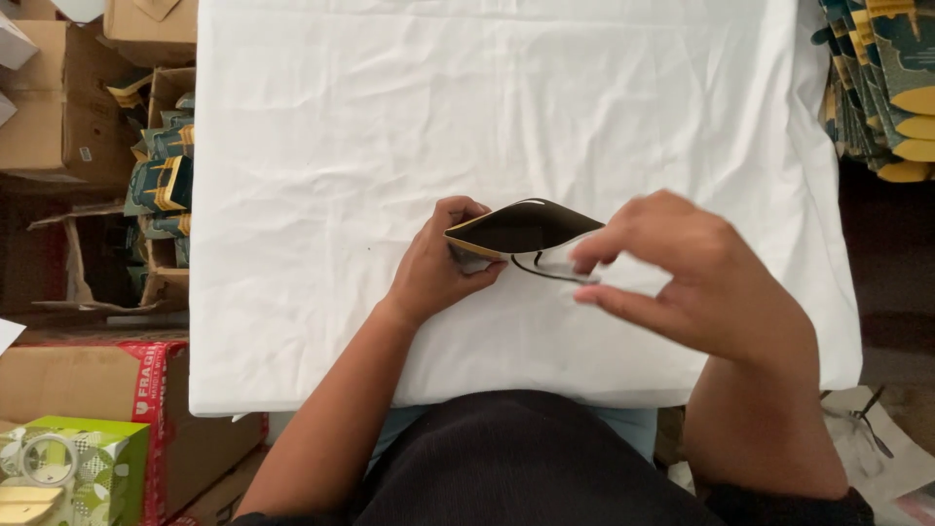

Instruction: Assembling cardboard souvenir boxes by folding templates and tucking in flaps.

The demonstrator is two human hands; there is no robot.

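Looking down from the head view, on a table (292,321) under a white cloth. Left hand (438,268) wrapped round the left end of a small dark bag (521,229), fingers curled and pressed on it, holding its mouth open. Bag sits just above the cloth, near the middle, mouth facing up and looking dark inside. Right hand (691,278) right beside the bag's other end, thumb and first fingers pinching a small pale flat thing with a black cord (545,270), just below the bag's rim. Hard to tell what the pale thing is. So far: bag open and held; pale thing not yet inside. More packs (881,88) stacked at the far right edge. Boxes (161,166) of the same packs on the floor at left.
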